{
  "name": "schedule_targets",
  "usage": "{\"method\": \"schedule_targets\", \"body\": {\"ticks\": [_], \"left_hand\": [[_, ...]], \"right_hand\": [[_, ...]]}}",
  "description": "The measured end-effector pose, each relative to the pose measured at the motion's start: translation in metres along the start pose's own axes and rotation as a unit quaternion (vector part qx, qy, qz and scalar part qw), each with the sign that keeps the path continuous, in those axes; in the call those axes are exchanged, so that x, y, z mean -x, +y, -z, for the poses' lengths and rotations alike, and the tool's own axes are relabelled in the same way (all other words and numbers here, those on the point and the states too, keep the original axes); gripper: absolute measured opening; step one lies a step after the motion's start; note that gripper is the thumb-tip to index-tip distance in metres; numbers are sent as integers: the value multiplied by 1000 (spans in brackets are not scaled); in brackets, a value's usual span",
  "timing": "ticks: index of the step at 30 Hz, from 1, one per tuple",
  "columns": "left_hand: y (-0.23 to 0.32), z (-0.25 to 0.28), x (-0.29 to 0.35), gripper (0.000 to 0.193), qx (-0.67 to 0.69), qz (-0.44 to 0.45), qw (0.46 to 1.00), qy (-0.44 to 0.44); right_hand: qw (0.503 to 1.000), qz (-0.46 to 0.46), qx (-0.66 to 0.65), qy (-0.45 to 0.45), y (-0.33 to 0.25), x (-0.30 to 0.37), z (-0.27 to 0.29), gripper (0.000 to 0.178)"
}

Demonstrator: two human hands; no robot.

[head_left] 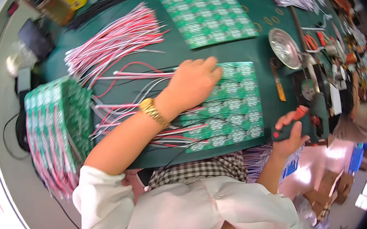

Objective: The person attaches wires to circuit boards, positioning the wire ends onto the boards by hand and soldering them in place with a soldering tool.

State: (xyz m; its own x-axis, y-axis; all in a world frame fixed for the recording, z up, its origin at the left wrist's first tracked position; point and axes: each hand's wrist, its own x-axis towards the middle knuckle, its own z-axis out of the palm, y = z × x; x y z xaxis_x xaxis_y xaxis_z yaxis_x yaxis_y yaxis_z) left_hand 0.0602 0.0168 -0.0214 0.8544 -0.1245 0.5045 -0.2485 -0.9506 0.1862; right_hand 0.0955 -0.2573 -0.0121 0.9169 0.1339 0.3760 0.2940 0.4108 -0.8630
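Green rectangular circuit panel (252, 117), one, underlies the left fingers (210, 63), grip indeterminable; right fingers (287, 119) grasp one black-and-red handheld tool (287, 132).

The left hand (198, 83) is over a green circuit board (250, 106). The right hand (288, 145) holds a dark tool (282, 134) (it has red parts). Red and white wires (119, 35) lie on the surface (213, 55).

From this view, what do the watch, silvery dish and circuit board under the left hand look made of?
Watch: likely gold-toned metal, polished; bright glints on links.
Dish: probably bare metal; silvery reflections.
Circuit board under the left hand: perhaps resin laminate, green coating; flat look, core unseen.
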Motion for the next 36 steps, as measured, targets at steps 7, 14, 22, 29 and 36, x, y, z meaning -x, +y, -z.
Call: {"method": "schedule_targets", "body": {"ticks": [7, 14, 22, 29, 36], "left_hand": [[-14, 41, 18, 7, -46, -5, 998, 40], [-77, 107, 96, 9, -221, 418, 881, -3], [-91, 98, 104, 12, -234, 433, 870, -28], [-73, 116, 93, 14, -209, 486, 843, 97], [-10, 122, 73, 30, 711, 396, 520, 259]], "right_hand": [[981, -155, -111, -18, 5, 24, -11, 42], [986, -116, -106, -48, 11, 29, -13, 41], [987, -98, -103, -70, 14, 30, -12, 46], [992, -81, -66, -73, 11, 35, -15, 48], [988, -62, -116, -77, 5, 45, -12, 47]]}}
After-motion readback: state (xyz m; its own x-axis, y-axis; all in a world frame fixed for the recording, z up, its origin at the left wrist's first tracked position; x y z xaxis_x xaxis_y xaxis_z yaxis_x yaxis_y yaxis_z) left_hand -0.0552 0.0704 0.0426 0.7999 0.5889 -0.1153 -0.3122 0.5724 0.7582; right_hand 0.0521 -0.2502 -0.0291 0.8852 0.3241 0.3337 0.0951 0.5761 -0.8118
